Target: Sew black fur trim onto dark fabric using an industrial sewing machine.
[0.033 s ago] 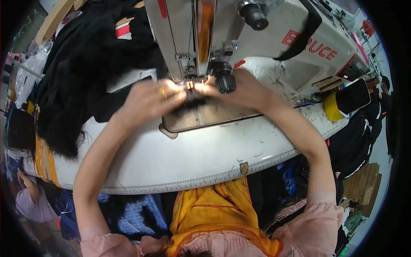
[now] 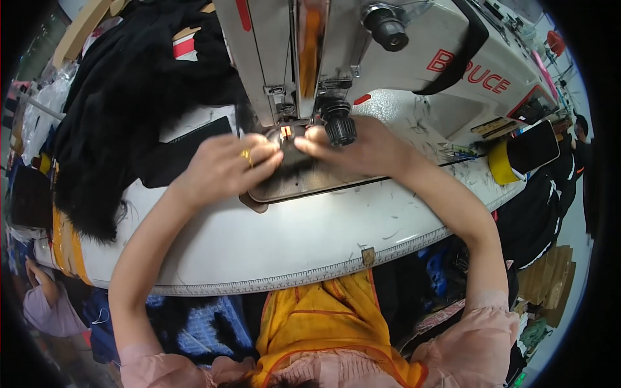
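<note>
A white sewing machine (image 2: 394, 71) stands over a metal plate (image 2: 323, 192); a small orange-lit spot shows at its presser foot (image 2: 284, 131). My left hand (image 2: 233, 161), with a yellow ring, has curled fingers on dark fuzzy fabric (image 2: 292, 157) just left of the foot. My right hand (image 2: 346, 149) is bent around that fabric on the other side, its fingertips beside the foot under a black knob (image 2: 339, 123). Motion blurs both hands and the fabric, so the exact grip is hard to make out.
Black garments (image 2: 103, 129) heap at the left, near a black pad (image 2: 168, 161). A yellow-and-black container (image 2: 508, 161) and loose threads sit at the right. The white table (image 2: 278, 246) has a ruler edge. Another person's arm (image 2: 45, 284) shows at the lower left.
Both hands have shifted a little toward me, away from the top of the machine's needle area. The fingertips are less brightly lit.
</note>
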Tool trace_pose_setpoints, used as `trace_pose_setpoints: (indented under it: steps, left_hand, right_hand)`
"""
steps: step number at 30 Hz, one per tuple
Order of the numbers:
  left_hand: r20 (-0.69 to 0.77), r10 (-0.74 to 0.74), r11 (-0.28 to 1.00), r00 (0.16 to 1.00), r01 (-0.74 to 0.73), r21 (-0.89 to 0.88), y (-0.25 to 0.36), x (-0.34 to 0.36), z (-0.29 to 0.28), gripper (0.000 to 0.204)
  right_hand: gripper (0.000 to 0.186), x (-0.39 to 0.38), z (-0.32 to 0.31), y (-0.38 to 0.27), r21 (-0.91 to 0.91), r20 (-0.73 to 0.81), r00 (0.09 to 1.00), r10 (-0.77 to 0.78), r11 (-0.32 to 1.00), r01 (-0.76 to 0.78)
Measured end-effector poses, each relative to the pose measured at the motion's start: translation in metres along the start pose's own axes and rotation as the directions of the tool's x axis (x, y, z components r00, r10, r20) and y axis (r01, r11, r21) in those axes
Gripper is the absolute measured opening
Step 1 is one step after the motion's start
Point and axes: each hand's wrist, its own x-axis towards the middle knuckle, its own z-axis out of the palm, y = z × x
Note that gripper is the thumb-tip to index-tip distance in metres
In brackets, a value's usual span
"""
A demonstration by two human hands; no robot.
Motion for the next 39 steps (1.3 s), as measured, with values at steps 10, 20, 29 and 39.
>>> trace_pose_setpoints:
  steps: [10,20,29,39]
  left_hand:
    - [0.002,-0.108,0.993,0.994,0.108,0.037,-0.011,-0.005,0.011,0.032]
    - [0.001,-0.158,0.987,0.987,0.158,-0.018,-0.007,-0.003,0.013,0.027]
    - [-0.037,-0.110,0.994,0.993,0.109,-0.024,-0.015,-0.008,0.016,0.032]
    - [-0.053,-0.090,0.981,0.995,0.080,-0.175,-0.020,-0.013,0.010,0.026]
  right_hand:
    - [0.006,0.005,-0.007,-0.005,-0.453,0.038,0.993,-0.113,0.884,0.118]
    - [0.011,0.004,0.008,0.002,-0.062,-0.126,0.989,0.082,0.994,-0.090]
    - [0.011,0.009,0.004,0.003,-0.250,-0.116,0.993,-0.033,0.968,0.003]
    - [0.023,0.001,-0.007,-0.010,-0.377,-0.022,0.987,-0.160,0.915,0.140]
